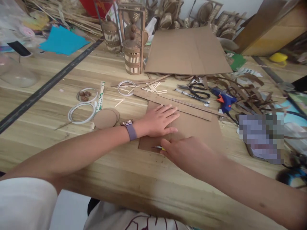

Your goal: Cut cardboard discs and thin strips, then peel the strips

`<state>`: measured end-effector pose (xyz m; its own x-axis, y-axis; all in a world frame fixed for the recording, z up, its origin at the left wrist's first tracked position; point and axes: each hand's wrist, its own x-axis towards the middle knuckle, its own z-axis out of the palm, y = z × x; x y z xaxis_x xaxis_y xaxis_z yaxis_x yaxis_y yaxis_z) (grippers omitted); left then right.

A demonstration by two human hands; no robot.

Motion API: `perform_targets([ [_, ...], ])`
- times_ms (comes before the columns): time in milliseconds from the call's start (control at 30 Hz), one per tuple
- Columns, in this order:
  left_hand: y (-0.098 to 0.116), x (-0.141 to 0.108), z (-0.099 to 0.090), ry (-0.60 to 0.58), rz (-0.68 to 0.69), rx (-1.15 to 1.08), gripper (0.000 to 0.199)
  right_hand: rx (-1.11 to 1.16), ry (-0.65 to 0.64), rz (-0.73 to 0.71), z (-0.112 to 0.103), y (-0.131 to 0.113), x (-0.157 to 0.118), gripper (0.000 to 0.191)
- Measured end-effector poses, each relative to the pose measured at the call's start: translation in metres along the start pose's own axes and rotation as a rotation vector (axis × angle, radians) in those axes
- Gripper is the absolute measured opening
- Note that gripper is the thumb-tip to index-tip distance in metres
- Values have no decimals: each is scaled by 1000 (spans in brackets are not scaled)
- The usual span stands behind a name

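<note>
My left hand (161,120), with a watch at the wrist, lies flat with fingers spread on a sheet of brown cardboard (199,131). Close below it, my right hand (183,151) is closed around a utility knife (163,149); just a bit of yellow and the thin blade tip show, the rest is hidden in the fist. The blade points left, low over the cardboard's near edge; whether it touches I cannot tell. Beyond my left fingertips a long cardboard strip (192,111) lies across the sheet.
Cardboard discs (105,118), tape rings (81,113) and small sticks (153,87) lie at left and behind. Black scissors (199,92), a blue glue gun (225,99) and curled brown strips (247,86) are at right. Lantern-like models (132,57) and a large cardboard sheet (187,51) stand farther back.
</note>
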<state>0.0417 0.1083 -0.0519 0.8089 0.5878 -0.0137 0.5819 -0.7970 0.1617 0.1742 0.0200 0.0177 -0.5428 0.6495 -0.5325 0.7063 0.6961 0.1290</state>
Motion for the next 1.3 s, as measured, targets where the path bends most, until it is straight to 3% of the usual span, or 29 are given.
perform_targets([
  [133,1,-1,1,17,3,11,71,-2,1,6,-3,-2,1,9],
  [300,1,-1,2,34,1,33,70,-85,-73,-2,-12,-7,1,23],
  [467,1,-1,3,27,34,64,71,-65,149,-52,-4,-7,-6,20],
  [533,1,-2,2,14,55,63,70,-29,182,-93,0,-6,-10,16],
  [967,0,-2,-1,-38,77,52,69,-73,90,-17,20,6,-15,32],
  [1300,1,-1,-3,-52,68,50,68,-64,-68,86,42,27,-31,33],
])
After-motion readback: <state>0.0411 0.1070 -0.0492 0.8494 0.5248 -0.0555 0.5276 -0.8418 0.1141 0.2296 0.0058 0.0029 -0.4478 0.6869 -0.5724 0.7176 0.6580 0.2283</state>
